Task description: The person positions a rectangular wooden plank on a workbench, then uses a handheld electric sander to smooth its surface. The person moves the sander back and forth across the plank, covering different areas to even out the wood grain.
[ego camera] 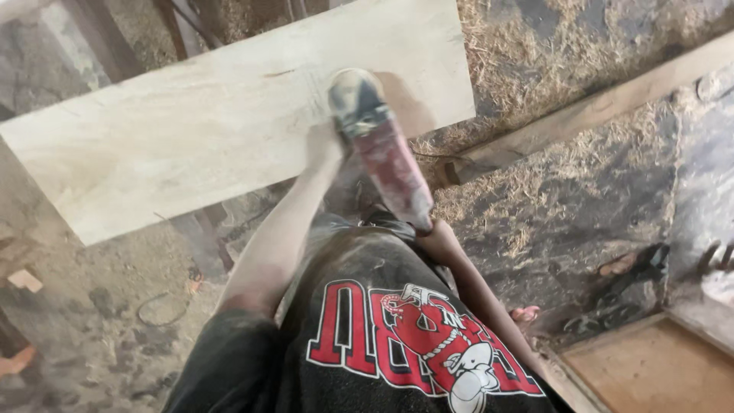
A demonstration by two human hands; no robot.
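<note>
Fig. legend, head view looking down. Left hand point(323, 145) sits at approx. the 11 o'clock side of the power sander point(378, 145); grip appears pressed against the tool's front end, fingers blurred, so whether they wrap it cannot be told. Right hand point(430, 229) is at the tool's rear end, approx. 5 o'clock from the left hand; it is mostly hidden behind the tool body, and its grip state cannot be told. The sander has a dusty grey-black head and a red, dust-coated body; it lies tilted, head toward 11 o'clock, tail toward 5 o'clock. The head rests on the pale wooden board point(214, 115), near the board's right-hand lower edge.

Board is wide, flat, light-coloured, slanting from 8 o'clock up to 1 o'clock across the upper frame. Below it, at 6 o'clock, the person's black shirt point(382, 336) with red-and-white print fills the lower centre.

Outward: a long wooden beam point(596, 107) runs at 2–3 o'clock over the floor point(581, 199), which is dark and strewn w/ straw-like shavings. A flat brown panel point(657, 367) lies at 4–5 o'clock. A thin wire loop point(160, 310) lies on the floor at 8 o'clock.
</note>
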